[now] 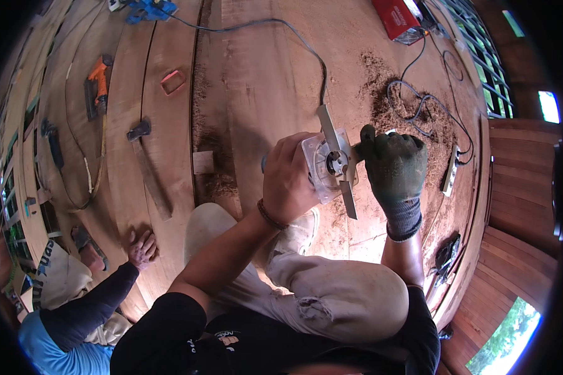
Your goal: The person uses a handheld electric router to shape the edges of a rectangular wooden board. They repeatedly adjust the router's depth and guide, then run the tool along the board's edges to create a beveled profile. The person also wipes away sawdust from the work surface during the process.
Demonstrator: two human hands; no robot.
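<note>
My bare left hand [291, 178] is wrapped round the body of a small power tool that looks like a trim router [319, 178], its square clear base turned up toward me. Two flat pale strips stick out from the base, an upper one [329, 128] and a lower one [348, 201]. A round opening with metal parts shows between them. My right hand [395, 165], in a dark green glove, is closed at the base's right edge. What its fingers grip, if anything, is hidden. A dark cord [306, 47] runs down from the top to the tool.
Sawdust [381, 81] and looped cables [419, 103] lie beyond my right hand, with a power strip [450, 172] and a red machine [397, 22]. Leftward are a wood-handled hammer or hatchet [151, 169], an orange tool [99, 78] with a hose, and another person's hand [142, 249] on the boards.
</note>
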